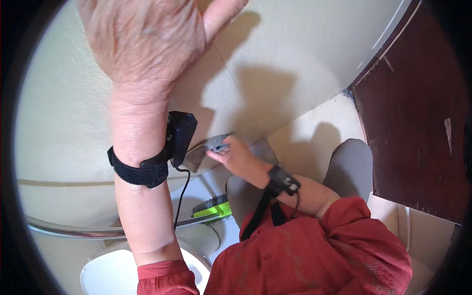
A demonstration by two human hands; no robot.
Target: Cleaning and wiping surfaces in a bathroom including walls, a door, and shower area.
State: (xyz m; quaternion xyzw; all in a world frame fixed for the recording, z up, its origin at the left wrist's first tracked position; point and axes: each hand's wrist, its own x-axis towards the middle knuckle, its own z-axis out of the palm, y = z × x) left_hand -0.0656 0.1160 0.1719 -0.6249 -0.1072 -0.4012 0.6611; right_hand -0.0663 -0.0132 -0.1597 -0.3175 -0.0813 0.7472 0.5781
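My left hand [143,40] is raised large and near at the upper left, its back towards me and its thumb spread. The fingertips run out of the top edge; whether the palm touches the pale wall [313,48] cannot be told. Lower down, near the middle, my right hand [236,158] grips a grey cloth [218,143] at the low part of the wall. The hand and cloth are slightly blurred. A brownish-grey patch [194,158] shows beside the cloth. Both wrists carry black straps with small devices and cables.
A metal rail [77,231] crosses the lower left above a white toilet [110,271]. A green brush head with grey bristles [212,211] lies near my knee. A dark red wooden door [409,121] stands on the right, its surface chipped.
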